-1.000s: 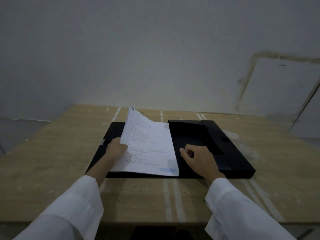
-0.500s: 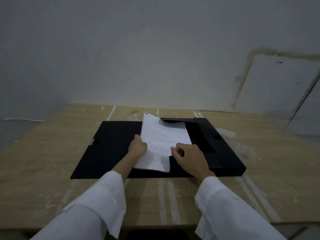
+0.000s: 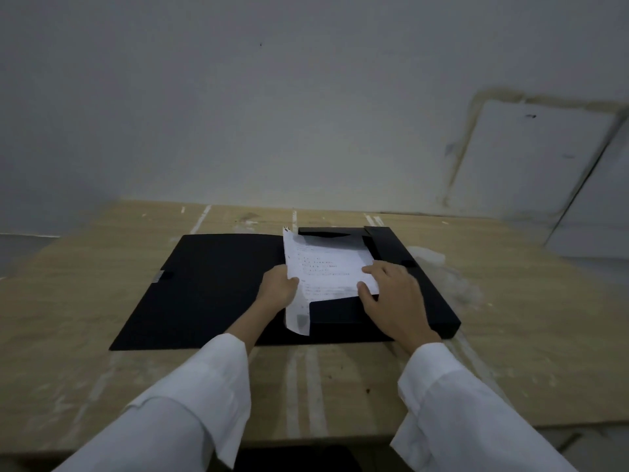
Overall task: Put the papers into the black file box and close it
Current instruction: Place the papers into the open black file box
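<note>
The black file box lies open on the wooden table, its flat lid spread out to the left. White printed papers rest in the box's tray, their left edge curling up and their near left corner hanging over the tray's front flap. My left hand grips the papers' left edge. My right hand lies flat with fingers spread on the papers' right side and the front flap.
The wooden table carries white paint streaks and ends close to a grey wall behind the box. Its front edge runs just under my white sleeves. A pale smear marks the table right of the box.
The papers have moved right from over the lid into the tray and lowered. My left hand followed them right; my right hand opened from a fist onto the papers.
</note>
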